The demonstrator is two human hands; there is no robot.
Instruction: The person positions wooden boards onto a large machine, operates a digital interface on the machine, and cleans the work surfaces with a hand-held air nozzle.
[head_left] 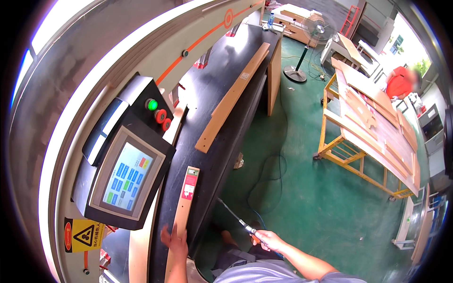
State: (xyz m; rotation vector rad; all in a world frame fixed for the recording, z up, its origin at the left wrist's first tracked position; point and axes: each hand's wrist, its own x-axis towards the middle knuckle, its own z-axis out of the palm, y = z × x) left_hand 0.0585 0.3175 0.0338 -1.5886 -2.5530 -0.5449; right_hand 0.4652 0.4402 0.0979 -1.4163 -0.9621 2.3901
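My left hand [176, 241] lies on the near part of a narrow wooden board [183, 207], its fingers apart. That board rests lengthwise on the black machine table [214, 162] and bears a red and white label [189, 185] near its far end. In my right hand [270, 240] is an air blow gun [243, 224]; my fingers wrap round its grip. Its long thin nozzle points up and left toward the table edge. Farther along the table lie long wooden strips [231, 101], side by side.
At left, a control panel [125, 177] with a lit screen and buttons overhangs the table. A blue hose [262, 219] trails over the green floor [302, 207]. A yellow-framed cart [351, 158] carries wooden panels. Beyond are a standing fan [297, 70] and a person in red [401, 82].
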